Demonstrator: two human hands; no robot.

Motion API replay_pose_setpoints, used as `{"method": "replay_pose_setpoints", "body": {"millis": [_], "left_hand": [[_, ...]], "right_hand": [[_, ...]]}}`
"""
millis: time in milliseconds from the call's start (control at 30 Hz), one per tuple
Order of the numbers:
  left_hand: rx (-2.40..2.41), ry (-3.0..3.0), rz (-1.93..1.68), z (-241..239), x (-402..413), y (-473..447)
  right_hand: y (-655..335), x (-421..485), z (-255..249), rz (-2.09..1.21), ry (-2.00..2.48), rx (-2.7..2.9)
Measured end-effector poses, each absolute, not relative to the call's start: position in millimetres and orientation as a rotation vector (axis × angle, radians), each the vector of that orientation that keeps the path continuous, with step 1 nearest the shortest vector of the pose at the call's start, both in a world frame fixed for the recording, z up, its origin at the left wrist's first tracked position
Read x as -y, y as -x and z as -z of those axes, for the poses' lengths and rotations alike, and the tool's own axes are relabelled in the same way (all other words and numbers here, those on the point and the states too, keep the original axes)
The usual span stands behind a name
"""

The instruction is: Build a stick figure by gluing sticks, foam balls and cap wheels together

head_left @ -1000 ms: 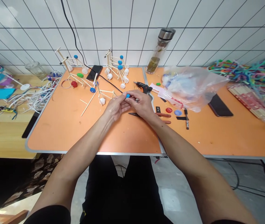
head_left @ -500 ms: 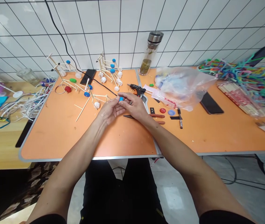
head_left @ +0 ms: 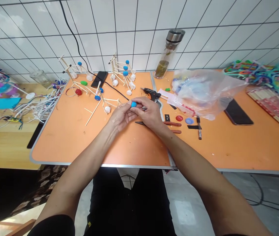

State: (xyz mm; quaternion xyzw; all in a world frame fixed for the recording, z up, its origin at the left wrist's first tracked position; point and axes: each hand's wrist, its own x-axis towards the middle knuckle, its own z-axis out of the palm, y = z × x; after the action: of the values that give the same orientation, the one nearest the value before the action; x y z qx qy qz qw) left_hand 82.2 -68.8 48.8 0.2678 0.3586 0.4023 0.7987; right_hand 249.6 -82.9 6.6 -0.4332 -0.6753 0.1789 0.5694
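Between the fingertips of both my hands is a small round blue piece (head_left: 133,104), which looks like a bottle cap. My left hand (head_left: 120,118) pinches it with the thumb on top, palm turned partly up. From the other side, the thumb and fingers of my right hand (head_left: 149,114) close on it too. Just left of my hands stands a small frame of wooden sticks (head_left: 112,100) with a white wheel-like cap (head_left: 107,109). Partly under my right hand lies a pair of pliers (head_left: 172,124) with reddish-brown handles.
Behind are more stick models with blue caps (head_left: 125,68), a black phone (head_left: 99,79), a glue gun (head_left: 151,93) and a glass bottle (head_left: 168,55). To the right lie a plastic bag (head_left: 203,91), loose caps (head_left: 189,121) and another phone (head_left: 238,111). A black cable (head_left: 75,39) crosses behind.
The view has swung a little left, so the table's things sit further right. More of the blue piece shows between my fingers. My hands keep nearly the same pose.
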Motion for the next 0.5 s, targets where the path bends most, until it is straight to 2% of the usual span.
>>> {"method": "replay_pose_setpoints", "body": {"millis": [500], "left_hand": [[-0.810,-0.548,-0.833,-49.3,69.5,-83.8]], "right_hand": [[-250.4,81.9,-5.5,-0.424,0.974,1.674]]}}
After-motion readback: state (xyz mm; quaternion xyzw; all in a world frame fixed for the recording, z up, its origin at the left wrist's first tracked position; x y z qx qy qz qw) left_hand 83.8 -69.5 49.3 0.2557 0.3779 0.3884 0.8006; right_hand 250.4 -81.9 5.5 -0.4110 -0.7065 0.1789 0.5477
